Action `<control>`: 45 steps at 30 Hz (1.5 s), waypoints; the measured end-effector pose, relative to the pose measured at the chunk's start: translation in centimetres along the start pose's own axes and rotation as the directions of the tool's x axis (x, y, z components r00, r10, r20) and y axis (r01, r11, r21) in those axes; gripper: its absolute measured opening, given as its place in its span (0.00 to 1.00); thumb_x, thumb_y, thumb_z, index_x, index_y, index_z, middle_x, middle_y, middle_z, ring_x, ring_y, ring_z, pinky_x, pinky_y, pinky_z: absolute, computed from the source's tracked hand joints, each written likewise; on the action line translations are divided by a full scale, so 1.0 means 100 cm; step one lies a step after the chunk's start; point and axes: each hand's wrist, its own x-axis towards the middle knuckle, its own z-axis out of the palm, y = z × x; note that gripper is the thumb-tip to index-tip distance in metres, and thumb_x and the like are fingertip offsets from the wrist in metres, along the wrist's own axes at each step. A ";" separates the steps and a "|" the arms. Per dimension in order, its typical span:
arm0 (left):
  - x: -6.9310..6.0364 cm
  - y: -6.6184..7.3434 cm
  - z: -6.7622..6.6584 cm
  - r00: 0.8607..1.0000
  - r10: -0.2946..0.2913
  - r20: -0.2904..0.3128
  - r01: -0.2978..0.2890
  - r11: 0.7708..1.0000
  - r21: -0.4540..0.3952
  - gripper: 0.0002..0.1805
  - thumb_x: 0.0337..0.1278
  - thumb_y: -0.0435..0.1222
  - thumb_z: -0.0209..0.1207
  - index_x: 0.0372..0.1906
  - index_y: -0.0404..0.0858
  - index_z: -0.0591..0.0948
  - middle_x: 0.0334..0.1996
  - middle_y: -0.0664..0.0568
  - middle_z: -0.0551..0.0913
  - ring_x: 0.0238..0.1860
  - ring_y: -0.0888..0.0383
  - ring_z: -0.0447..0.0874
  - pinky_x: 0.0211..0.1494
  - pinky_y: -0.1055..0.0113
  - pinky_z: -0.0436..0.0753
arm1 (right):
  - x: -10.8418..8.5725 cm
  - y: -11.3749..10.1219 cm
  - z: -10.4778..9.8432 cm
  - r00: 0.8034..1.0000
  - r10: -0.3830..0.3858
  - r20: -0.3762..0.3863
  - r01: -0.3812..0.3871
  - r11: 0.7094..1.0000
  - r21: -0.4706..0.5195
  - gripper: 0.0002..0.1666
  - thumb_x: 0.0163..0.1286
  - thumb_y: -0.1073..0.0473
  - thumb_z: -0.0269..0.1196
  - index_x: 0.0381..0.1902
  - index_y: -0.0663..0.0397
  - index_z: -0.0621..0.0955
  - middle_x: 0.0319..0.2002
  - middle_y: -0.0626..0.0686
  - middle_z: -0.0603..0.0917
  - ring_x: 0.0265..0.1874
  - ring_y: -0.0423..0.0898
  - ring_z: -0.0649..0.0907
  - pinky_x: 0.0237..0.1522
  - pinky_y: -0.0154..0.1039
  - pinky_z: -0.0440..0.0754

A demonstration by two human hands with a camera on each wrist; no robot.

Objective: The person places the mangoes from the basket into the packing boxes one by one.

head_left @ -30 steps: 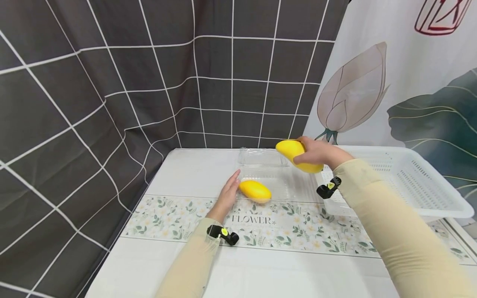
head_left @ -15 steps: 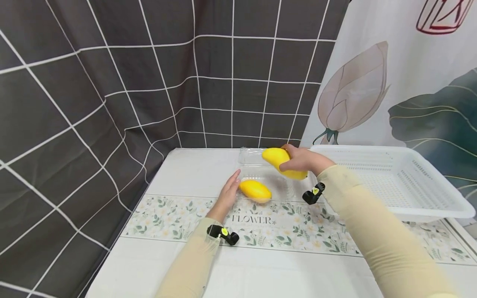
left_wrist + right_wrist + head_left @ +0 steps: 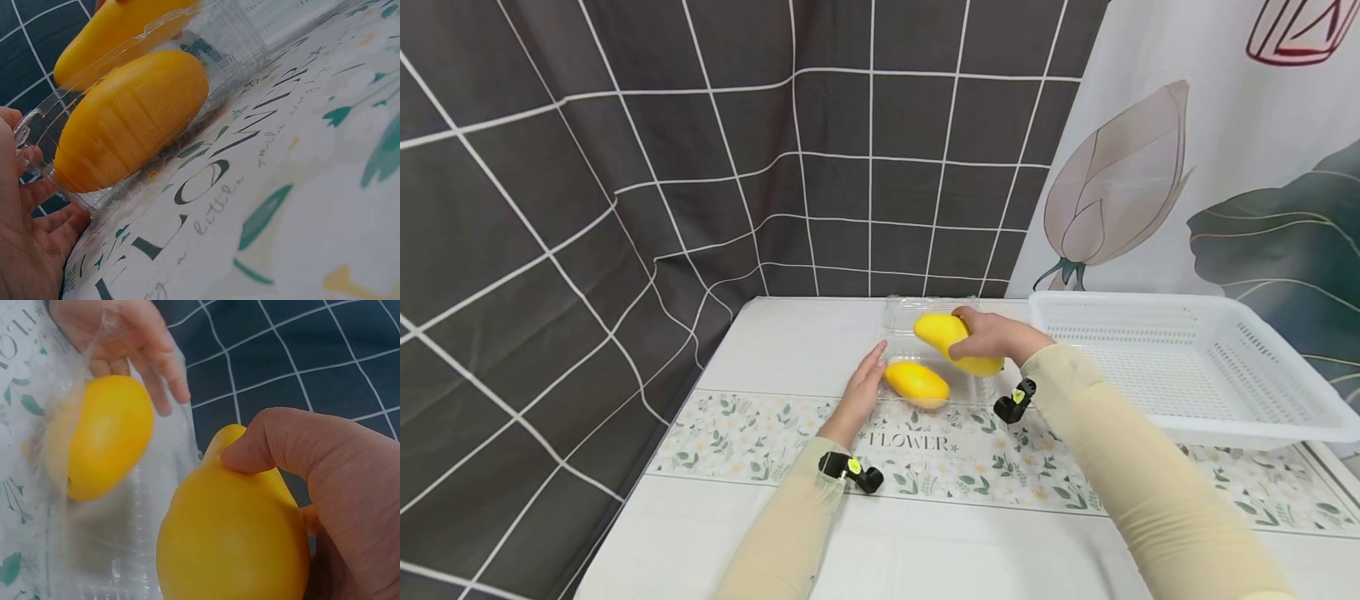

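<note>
My right hand (image 3: pixel 996 335) grips a yellow mango (image 3: pixel 937 330), thumb on the near side, above a clear plastic clamshell container (image 3: pixel 115 550). A second mango (image 3: pixel 917 382) lies in the left part of the container's base. Along the container's left side rests my left hand (image 3: pixel 859 393), its fingers extended and touching the wall. From the left wrist, the lying mango (image 3: pixel 134 122) shows through the clear wall, with the held mango (image 3: pixel 112 37) behind and above it. The right wrist view shows the held mango (image 3: pixel 234 531) large and close, its lower end cut off.
The container's clear lid (image 3: pixel 898 314) lies folded back toward the wall. To the right stands a white perforated plastic basket (image 3: pixel 1217 433). A floral printed strip (image 3: pixel 760 437) crosses the white tablecloth (image 3: pixel 955 550). Behind hangs a dark gridded curtain (image 3: pixel 835 192).
My right hand has carried the mango leftward and down, from beside the basket to over the container. The left hand and the lying mango have stayed in place.
</note>
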 end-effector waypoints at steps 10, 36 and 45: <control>0.001 0.000 0.000 1.000 -0.014 0.001 0.014 1.000 0.014 0.28 0.81 0.50 0.36 0.80 0.56 0.59 0.80 0.60 0.55 0.80 0.53 0.49 0.81 0.45 0.48 | 0.009 0.004 0.016 1.000 -0.022 0.016 0.022 1.000 0.018 0.50 0.59 0.47 0.65 0.77 0.52 0.60 0.63 0.60 0.77 0.53 0.56 0.77 0.59 0.56 0.77; -0.001 0.001 0.000 1.000 -0.003 -0.003 0.003 1.000 -0.004 0.28 0.81 0.48 0.37 0.80 0.55 0.59 0.80 0.59 0.55 0.80 0.52 0.49 0.81 0.46 0.47 | 0.020 0.011 0.037 0.999 0.015 0.039 -0.014 1.000 -0.017 0.52 0.61 0.47 0.65 0.79 0.54 0.58 0.69 0.62 0.73 0.62 0.60 0.74 0.69 0.63 0.68; 0.000 0.001 -0.001 1.000 -0.012 0.005 0.012 1.000 0.000 0.28 0.82 0.48 0.37 0.80 0.56 0.59 0.80 0.61 0.55 0.80 0.54 0.49 0.81 0.47 0.48 | 0.023 0.012 0.040 0.997 0.039 0.062 -0.039 0.999 -0.008 0.53 0.62 0.48 0.65 0.80 0.55 0.56 0.73 0.63 0.68 0.67 0.61 0.70 0.72 0.65 0.63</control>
